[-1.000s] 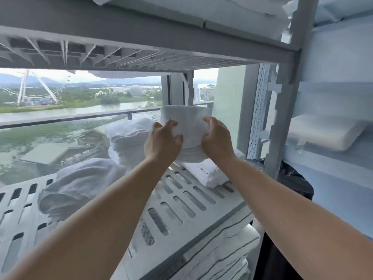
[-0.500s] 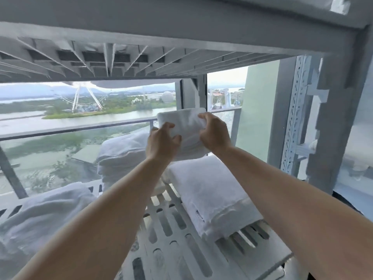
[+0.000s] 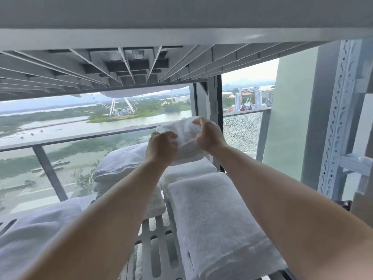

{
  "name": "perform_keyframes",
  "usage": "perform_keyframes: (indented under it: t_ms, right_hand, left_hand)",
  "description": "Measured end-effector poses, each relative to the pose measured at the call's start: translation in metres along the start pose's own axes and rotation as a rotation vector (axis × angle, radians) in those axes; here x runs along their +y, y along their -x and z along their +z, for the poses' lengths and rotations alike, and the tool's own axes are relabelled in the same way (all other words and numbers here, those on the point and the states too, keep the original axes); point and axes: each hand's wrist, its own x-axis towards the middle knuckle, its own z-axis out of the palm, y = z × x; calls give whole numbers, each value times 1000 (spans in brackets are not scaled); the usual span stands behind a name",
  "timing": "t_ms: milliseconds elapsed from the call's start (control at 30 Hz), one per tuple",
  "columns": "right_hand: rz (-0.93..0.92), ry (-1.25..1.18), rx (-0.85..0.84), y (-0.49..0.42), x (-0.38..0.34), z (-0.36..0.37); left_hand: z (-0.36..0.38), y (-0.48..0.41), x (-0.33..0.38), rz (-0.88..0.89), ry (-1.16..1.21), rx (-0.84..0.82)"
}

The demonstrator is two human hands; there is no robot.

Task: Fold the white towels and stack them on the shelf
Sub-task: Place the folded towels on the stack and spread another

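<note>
A folded white towel [image 3: 185, 136] is held up at the back of the grey slatted shelf [image 3: 153, 235], above a low pile of folded towels [image 3: 189, 170]. My left hand [image 3: 161, 147] grips its left side and my right hand [image 3: 209, 136] grips its right side, fingers curled into the cloth. A long folded towel [image 3: 212, 215] lies on the shelf in front of that pile, under my right forearm. Another stack of folded towels [image 3: 123, 162] stands to the left.
A rumpled white towel [image 3: 34, 235] lies at the near left of the shelf. The ribbed underside of the upper shelf [image 3: 131, 65] hangs close overhead. A perforated metal upright [image 3: 335, 122] stands at the right. Behind the shelf is a window with a railing.
Both hands have carried the folded towel deeper into the shelf toward the back right. My view has moved in closer under the upper shelf.
</note>
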Motion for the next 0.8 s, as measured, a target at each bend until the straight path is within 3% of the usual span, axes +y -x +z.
perform_keyframes:
  t_ms: [100, 233, 300, 467, 800]
  right_hand:
    - [46, -36, -27, -3, 13, 15]
    - [134, -25, -148, 16, 41, 46]
    - [150, -38, -144, 19, 51, 52]
    - [126, -44, -128, 18, 60, 54]
    - [90, 228, -193, 22, 58, 57]
  left_hand:
    - [5, 1, -2, 21, -120, -50]
    - [17, 13, -4, 66, -661, -203]
    - [21, 11, -7, 117, -775, -203]
    - [28, -4, -12, 248, -806, -233]
    - [28, 3, -24, 263, -737, -368]
